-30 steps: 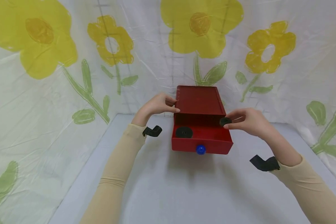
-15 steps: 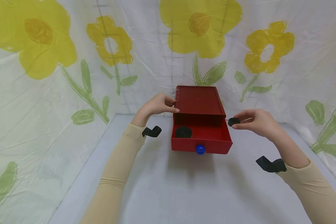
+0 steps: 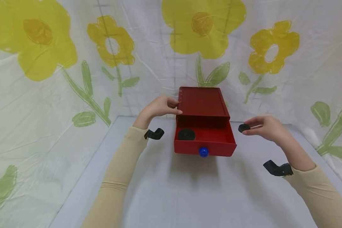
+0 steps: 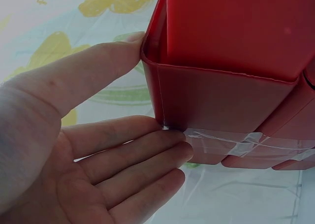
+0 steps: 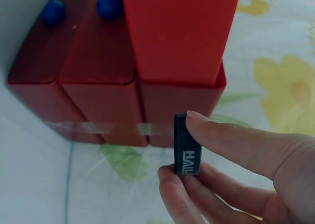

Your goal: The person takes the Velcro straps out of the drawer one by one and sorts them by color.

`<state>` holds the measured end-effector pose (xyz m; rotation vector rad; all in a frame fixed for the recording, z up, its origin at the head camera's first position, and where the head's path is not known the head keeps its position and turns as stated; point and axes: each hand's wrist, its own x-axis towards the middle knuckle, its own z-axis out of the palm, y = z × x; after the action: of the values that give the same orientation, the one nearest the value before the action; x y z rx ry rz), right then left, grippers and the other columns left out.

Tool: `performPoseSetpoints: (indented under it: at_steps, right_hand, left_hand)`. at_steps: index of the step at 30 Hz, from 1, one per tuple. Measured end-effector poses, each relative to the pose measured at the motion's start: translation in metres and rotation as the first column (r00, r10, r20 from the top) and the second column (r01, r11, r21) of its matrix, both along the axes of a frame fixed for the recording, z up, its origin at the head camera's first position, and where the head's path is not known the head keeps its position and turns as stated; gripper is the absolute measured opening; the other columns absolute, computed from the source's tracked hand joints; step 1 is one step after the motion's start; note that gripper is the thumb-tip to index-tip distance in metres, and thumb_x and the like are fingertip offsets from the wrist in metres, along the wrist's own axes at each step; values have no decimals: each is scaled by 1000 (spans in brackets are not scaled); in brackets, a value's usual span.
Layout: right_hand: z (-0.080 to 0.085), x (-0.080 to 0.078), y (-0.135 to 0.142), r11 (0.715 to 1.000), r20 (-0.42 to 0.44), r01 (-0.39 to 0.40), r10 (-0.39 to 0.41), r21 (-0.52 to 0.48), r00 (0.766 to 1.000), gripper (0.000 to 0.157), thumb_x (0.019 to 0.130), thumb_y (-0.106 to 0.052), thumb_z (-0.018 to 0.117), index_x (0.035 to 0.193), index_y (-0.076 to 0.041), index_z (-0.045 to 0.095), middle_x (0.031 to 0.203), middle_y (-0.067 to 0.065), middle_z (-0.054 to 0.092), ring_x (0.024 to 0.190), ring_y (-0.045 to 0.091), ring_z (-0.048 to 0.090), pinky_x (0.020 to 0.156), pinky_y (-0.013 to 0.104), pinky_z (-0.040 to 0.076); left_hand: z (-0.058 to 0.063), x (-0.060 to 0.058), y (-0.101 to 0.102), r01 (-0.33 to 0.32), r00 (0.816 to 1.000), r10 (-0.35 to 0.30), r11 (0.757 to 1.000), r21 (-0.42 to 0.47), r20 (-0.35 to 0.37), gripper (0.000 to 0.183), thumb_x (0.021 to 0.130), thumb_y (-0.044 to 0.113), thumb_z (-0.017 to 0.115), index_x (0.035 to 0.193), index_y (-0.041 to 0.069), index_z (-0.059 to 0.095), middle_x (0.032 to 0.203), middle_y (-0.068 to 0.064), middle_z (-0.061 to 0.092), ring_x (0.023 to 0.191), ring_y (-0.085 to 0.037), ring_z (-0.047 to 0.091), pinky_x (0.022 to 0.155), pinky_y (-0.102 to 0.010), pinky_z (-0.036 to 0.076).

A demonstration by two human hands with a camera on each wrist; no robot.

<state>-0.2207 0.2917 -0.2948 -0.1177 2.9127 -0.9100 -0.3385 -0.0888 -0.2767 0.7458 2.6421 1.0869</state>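
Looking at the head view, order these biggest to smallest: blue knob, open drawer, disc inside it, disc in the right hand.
1. Open drawer
2. Disc inside drawer
3. Blue knob and held disc: look too alike to rank.

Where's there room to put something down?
In the drawer, right of the big disc. On the table, between the sleeves. It's crowded where the left hand touches the box, and where the right hand holds a small disc.

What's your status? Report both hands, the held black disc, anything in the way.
Left hand touching red cabinet. Right hand pinching black disc, apart from open red drawer. Second black disc inside drawer. Nothing seen blocking right hand.
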Motion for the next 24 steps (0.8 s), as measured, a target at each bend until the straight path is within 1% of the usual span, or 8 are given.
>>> performPoseSetpoints:
  at_steps: [6,13,19,24]
  right_hand:
    - [-13,-7,10,1000,30,9,-10,12,1000,63,81,-42,73,126,-1,57,121,26,59,108,40,55,82,50,51]
    - [-28,-14,18,999,43,32,-32,9,999,60,81,-38,73,124,0,58,121,28,58,109,42,51,81,51,49]
    - [-42,-21,25,998,57,57,-56,-10,997,61,80,-37,74,124,2,57,122,29,58,109,44,50,80,53,47]
    - [-54,-27,30,997,66,75,-74,-3,995,59,80,-36,75,123,1,58,121,28,59,109,44,49,79,51,47]
  left_hand:
    - [0,0,0,-4,1000,4,1000,9,-5,60,80,38,75,130,8,60,129,-6,60,118,-20,56,97,-36,49]
    - [-1,0,0,-8,1000,8,1000,10,-6,60,79,39,76,129,9,60,128,-5,61,117,-19,57,96,-36,49]
    - [-1,0,0,-5,1000,5,1000,8,3,60,80,38,75,129,8,60,128,-6,61,117,-19,57,96,-36,49]
    - [-1,0,0,-5,1000,5,1000,10,6,60,80,38,75,129,8,60,129,-6,61,117,-19,57,96,-36,49]
